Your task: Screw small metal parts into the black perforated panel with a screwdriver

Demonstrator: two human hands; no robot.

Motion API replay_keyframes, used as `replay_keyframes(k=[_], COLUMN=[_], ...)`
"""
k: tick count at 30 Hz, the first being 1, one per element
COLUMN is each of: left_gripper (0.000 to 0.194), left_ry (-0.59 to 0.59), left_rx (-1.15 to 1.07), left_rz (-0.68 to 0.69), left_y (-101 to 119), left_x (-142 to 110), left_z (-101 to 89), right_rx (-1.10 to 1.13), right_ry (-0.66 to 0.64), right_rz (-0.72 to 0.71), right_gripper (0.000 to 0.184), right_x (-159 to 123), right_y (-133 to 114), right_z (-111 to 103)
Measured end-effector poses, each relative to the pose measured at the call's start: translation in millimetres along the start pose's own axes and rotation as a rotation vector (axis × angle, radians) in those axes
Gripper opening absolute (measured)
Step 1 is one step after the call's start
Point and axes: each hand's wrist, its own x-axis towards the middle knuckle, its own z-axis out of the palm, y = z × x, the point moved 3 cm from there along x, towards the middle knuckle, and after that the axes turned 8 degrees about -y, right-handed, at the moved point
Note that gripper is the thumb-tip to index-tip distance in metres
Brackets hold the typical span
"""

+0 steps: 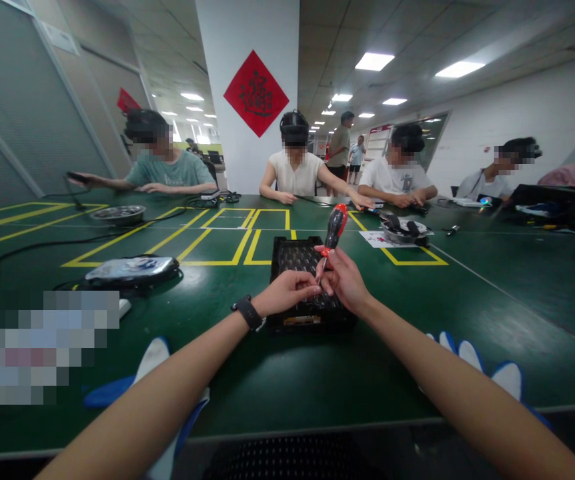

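Observation:
Upright in my right hand [343,277] is a screwdriver [336,227] with a black and red handle. The fingers are closed around its lower part, with the handle pointing up and the shaft down. My left hand [292,292], with a dark watch on its wrist, is pinched close to the screwdriver's tip. Whatever sits between those fingertips is too small to make out. Both hands are above a black plastic box [287,250] with a dark patterned inside, standing on the green table [237,373]. My hands hide part of its interior.
White and blue gloves [155,357] lie beside both forearms. On the left are a flat pouch [132,269], a metal bowl [118,213] and a black cable. A round metal item [405,231] lies at the right. Several people sit across the table.

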Motion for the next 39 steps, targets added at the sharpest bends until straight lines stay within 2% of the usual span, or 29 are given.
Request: replay_keyframes(k=[3, 6, 15, 18, 23, 26, 35, 39], left_gripper=[0.03, 0.029, 0.026, 0.028, 0.026, 0.026, 0.025, 0.025], left_ry=[0.058, 0.067, -0.057, -0.085, 0.05, 0.081, -0.024, -0.055], left_rx=[0.04, 0.046, -0.204, -0.226, -0.054, -0.057, -0.207, -0.269], left_rz=[-0.024, -0.02, -0.037, -0.023, -0.032, -0.04, -0.028, -0.005], left_y=[-4.5, -6.1, -5.7, -2.7, -3.3, -6.5, -6.6, -6.0], left_x=[0.5, 0.8, -0.3, -0.1, 1.6, 2.4, 1.0, 0.9], left_z=[-0.1, 0.3, 2.8, 3.4, -0.6, -1.1, 1.2, 2.2], right_rx=[-0.018, -0.037, -0.005, 0.0, 0.016, 0.01, -0.004, -0.027], right_ry=[-0.007, -0.009, -0.026, -0.021, 0.023, 0.017, -0.051, -0.033], right_rz=[-0.01, -0.015, 0.0, -0.008, -0.026, -0.028, -0.029, -0.029], right_gripper=[0.034, 0.035, 0.037, 0.033, 0.031, 0.031, 0.036, 0.034], right_x=[-0.3, -0.4, 0.6, 0.7, 0.1, 0.0, 1.5, 1.2], right_y=[0.4, 1.0, 2.6, 1.8, 0.6, 0.7, 2.8, 2.8], right_z=[0.7, 1.0, -0.8, -1.2, -0.5, 0.0, -1.0, -1.8])
